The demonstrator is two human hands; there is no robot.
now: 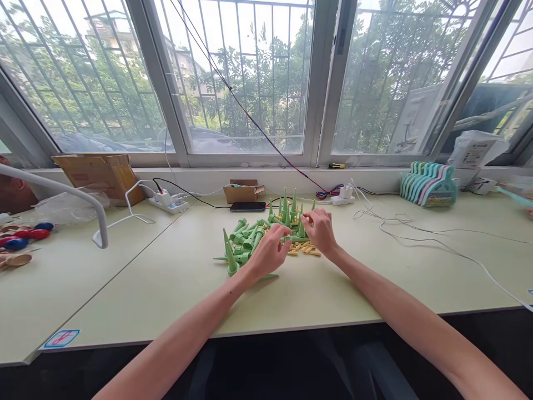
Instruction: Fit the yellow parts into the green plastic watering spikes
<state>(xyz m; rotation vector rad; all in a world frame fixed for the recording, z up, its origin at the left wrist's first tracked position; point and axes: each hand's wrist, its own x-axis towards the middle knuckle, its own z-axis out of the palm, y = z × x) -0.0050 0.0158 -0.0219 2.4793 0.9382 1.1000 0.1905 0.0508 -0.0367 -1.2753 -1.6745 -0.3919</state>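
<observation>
Both bare hands reach in over a heap on the pale green tabletop (175, 294). The left hand (270, 250) has its fingers curled and sits at the right side of the jumbled green plastic cone-shaped pieces (245, 239); the right hand (320, 229) is bent beside the upright green plastic spikes (293, 205) — whether either grips a piece, I cannot tell. Small yellow tubular pieces (308, 248) lie just below the right hand. Beyond the heap are a black phone (247, 206), lying flat, and an open brown cardboard box (242, 192) — both near the white window ledge (200, 180).
</observation>
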